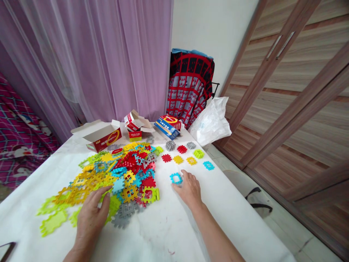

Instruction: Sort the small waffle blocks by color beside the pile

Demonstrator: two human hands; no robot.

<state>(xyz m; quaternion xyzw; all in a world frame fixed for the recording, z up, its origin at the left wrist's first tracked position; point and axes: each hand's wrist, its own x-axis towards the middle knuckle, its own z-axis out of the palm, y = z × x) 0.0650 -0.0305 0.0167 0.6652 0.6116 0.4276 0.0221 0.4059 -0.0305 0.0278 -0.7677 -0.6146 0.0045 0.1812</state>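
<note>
1. Grip: my right hand (189, 187) has thumb and fingers against the near and right sides of a blue frame piece (172, 178); pinched or merely touched, I cannot tell. My left hand (92, 214) looks loosely open over the pile, thumb and forefinger parted, lime green showing between.
2. Location: blue frame piece sits right of the heap of plastic pieces (129, 160), nearer me than the small stacks and single pieces, such as the red piece (166, 158) and the blue piece (208, 165).
3. Hidden: the left hand's outer fingertips are lost from view; it also covers some lime pieces. Lower heap layers are buried. A dark-rimmed object (11, 249) is cut off at lower left. Black curved shapes (259, 200) beyond the table are hard to make out.
4. Room: bare white tabletop (160, 227) lies between my forearms, with more right of the right forearm. The table's right edge slants away toward a white bag (211, 122).
5. Labels: open red box (105, 141) bears a yellow ring design. Blue-and-red box (168, 127) carries white Chinese characters, too small for me to read surely. Small red-and-yellow box (135, 136) has white lettering, illegible from here.
</note>
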